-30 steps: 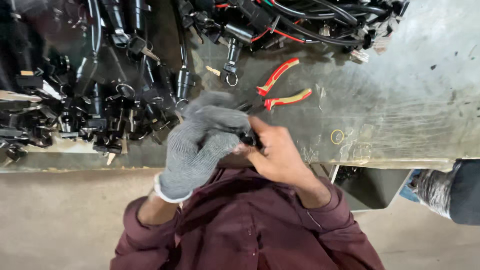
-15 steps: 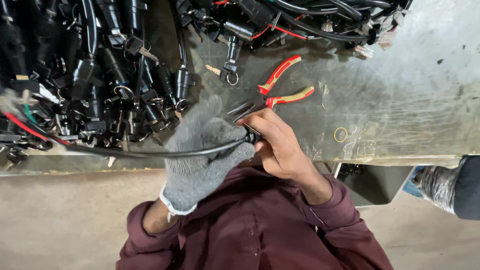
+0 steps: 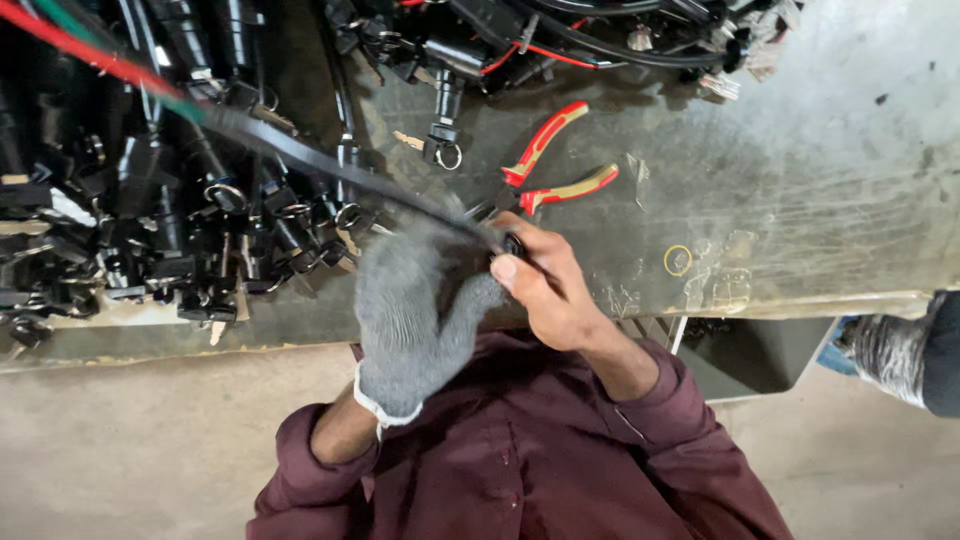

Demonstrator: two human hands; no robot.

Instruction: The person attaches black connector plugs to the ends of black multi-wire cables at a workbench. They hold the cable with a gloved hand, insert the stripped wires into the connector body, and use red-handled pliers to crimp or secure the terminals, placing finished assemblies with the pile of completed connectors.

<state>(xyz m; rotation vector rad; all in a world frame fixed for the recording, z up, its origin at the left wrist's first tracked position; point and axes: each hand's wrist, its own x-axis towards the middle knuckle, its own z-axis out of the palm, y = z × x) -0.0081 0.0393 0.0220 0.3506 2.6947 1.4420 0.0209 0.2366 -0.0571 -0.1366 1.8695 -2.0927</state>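
- Head view: the left hand [image 3: 415, 320], in a grey knit glove, is closed around the near end of a black sleeved cable [image 3: 300, 155]; the palm faces away, so the exact finger grip is hidden.
- Head view: the bare right hand [image 3: 545, 285] touches the left hand and pinches a small dark end piece [image 3: 512, 243] of that cable between thumb and fingers; it is closed on it.
- Head view: the cable's long axis runs from the meeting point of the two hands up and away to the left, rising above the bench, with red and green wires [image 3: 90, 50] showing at its far end. Both hands sit at the same end; the left lies along the cable's run, the right caps the tip.
- Head view: red-handled pliers [image 3: 550, 170] lie just beyond the right hand on the grey metal bench [image 3: 800, 180], not touched.
- Head view: a heap of black connector parts with metal rings [image 3: 180, 230] lies beyond and to the left of the left hand, under the raised cable.
- Head view: a small yellow ring [image 3: 678, 261] lies to the right of the right hand.
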